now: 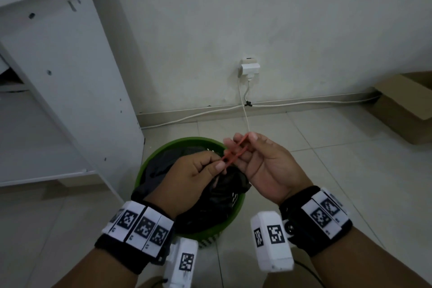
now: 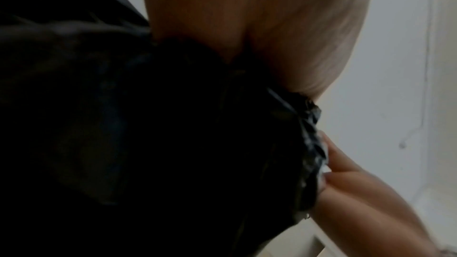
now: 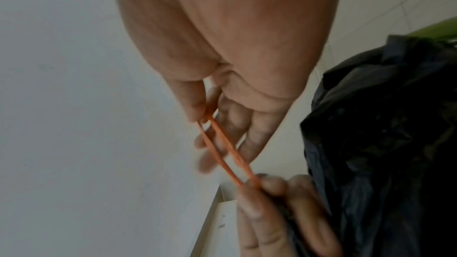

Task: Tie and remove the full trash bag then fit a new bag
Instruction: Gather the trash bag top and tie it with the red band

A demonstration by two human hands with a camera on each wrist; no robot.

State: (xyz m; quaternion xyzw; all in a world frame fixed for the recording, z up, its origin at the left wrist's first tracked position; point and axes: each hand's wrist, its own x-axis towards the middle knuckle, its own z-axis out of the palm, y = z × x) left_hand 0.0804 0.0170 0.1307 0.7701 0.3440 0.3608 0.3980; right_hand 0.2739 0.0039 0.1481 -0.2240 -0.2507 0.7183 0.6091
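Note:
A round green bin [image 1: 161, 149] stands on the floor with a black trash bag [image 1: 222, 199] in it. My left hand [image 1: 198, 172] grips the gathered neck of the black trash bag [image 2: 197, 134] over the bin and also pinches one end of a red rubber band [image 1: 235, 151]. My right hand [image 1: 254, 159] pinches the other end between thumb and forefinger, and the rubber band [image 3: 227, 152] is stretched taut between both hands. The bag [image 3: 380, 124] hangs crumpled just under the hands.
A white cabinet [image 1: 70, 82] stands close on the left of the bin. A wall socket with a plug [image 1: 249, 68] and white cables [image 1: 304, 103] run along the wall behind. A cardboard box [image 1: 406, 107] lies at the far right. Tiled floor surrounds the bin.

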